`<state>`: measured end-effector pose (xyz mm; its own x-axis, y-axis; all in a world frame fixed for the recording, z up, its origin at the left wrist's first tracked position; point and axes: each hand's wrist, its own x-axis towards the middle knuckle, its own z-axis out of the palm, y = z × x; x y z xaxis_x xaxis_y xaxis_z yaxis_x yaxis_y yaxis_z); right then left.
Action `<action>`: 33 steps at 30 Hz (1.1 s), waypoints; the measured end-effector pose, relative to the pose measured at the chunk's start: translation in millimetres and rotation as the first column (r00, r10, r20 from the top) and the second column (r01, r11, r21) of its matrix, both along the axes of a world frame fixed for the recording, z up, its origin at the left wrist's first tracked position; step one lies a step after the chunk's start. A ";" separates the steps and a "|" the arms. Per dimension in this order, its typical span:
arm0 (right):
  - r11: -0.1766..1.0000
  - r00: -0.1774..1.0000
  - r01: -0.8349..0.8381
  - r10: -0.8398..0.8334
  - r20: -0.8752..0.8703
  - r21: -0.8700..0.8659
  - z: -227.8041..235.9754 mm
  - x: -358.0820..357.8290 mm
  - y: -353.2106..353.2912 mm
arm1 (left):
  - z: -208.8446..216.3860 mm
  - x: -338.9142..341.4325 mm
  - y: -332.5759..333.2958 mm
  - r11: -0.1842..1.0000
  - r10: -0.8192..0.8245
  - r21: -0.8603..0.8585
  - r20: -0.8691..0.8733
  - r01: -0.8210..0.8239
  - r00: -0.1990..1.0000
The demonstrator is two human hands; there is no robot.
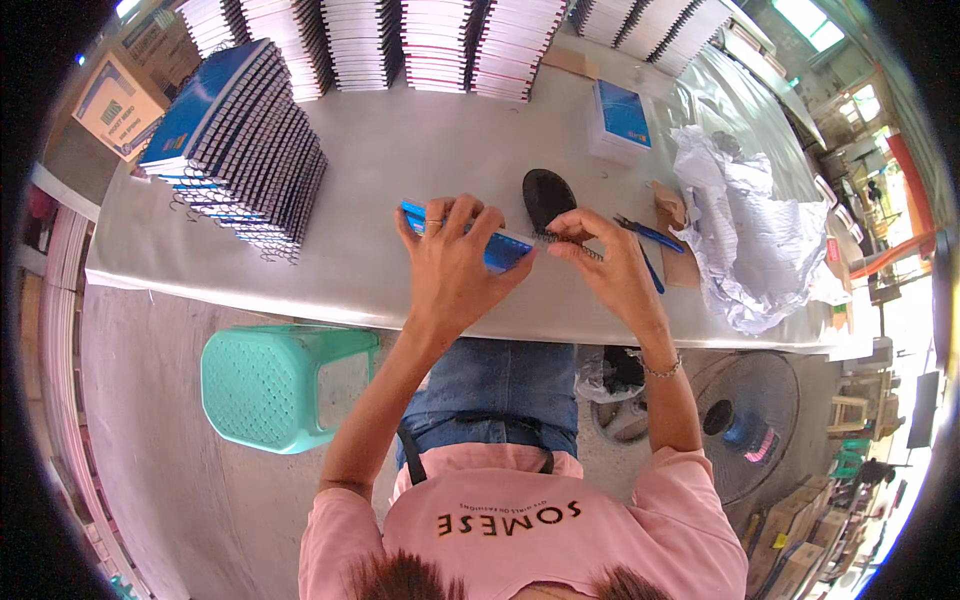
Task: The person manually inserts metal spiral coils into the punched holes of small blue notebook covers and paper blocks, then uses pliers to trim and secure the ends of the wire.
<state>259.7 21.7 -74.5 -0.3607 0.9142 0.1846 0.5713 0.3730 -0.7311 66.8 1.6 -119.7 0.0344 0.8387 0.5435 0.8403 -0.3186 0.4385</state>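
Observation:
My left hand point(450, 262) is closed around a small blue-covered notebook point(505, 250), tilted up on edge above the near part of the table. Between the fingertips of my right hand point(615, 268) is a thin dark spiral binding coil point(582, 250). The coil's left end meets or nearly meets the notebook's right end; whether it is threaded in, I cannot tell. Just beyond the coil lies a black oval object point(549, 200), its kind unclear. Right of my right hand are pliers point(652, 235) with blue handles.
A tall stack of blue spiral notebooks point(240, 140) stands left, with more notebook stacks point(435, 45) along the back. Blue-topped booklets point(620, 118) and crumpled white wrapping point(740, 225) lie right. Below are a green stool point(275, 385) and a fan point(745, 425).

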 end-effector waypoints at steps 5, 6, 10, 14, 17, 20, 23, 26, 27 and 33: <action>1.000 0.998 -0.015 0.014 -0.062 -0.020 -6.2 -3.5 -2.0 | 1.4 0.1 0.8 1.000 0.009 -0.011 -0.002 -0.009 1.000; 0.999 0.998 -0.025 0.027 -0.059 0.040 -8.8 -2.8 -1.6 | 1.0 0.7 1.2 1.000 0.012 0.001 -0.006 -0.012 1.000; 0.990 0.998 -0.051 0.055 -0.025 0.133 -10.9 -0.5 -2.0 | 0.2 1.2 2.2 0.999 0.019 0.027 -0.005 -0.019 1.000; 0.998 0.997 -0.046 0.049 -0.062 0.051 -14.7 2.7 -5.6 | 2.6 2.6 2.8 0.999 0.032 0.014 -0.021 -0.031 0.999; 0.999 0.991 -0.044 0.042 -0.129 -0.012 -11.5 -3.2 -8.6 | 1.8 0.6 2.3 0.999 0.033 -0.007 -0.027 -0.033 0.999; 0.993 0.989 -0.029 0.045 -0.142 0.116 -13.3 -6.9 -11.2 | 1.8 1.2 2.5 0.999 0.029 0.024 -0.026 -0.028 0.999; 0.999 0.997 -0.052 0.052 0.054 0.000 -9.7 -4.8 -7.1 | 2.7 -1.5 0.9 1.000 0.022 -0.013 -0.038 -0.022 0.999; 0.986 0.994 0.030 -0.013 -0.105 0.165 -10.7 -15.9 -10.6 | 2.8 -1.8 1.3 1.000 0.017 -0.012 -0.064 -0.018 0.998; 0.985 0.999 0.017 -0.011 -0.037 0.169 -11.2 -14.6 -9.1 | 3.6 -2.2 1.0 1.000 0.012 -0.011 -0.062 -0.013 0.998; 0.975 0.998 0.060 -0.066 0.019 0.212 -14.5 -23.8 -9.4 | 0.6 -6.9 -0.5 1.000 -0.014 0.001 -0.042 0.014 0.999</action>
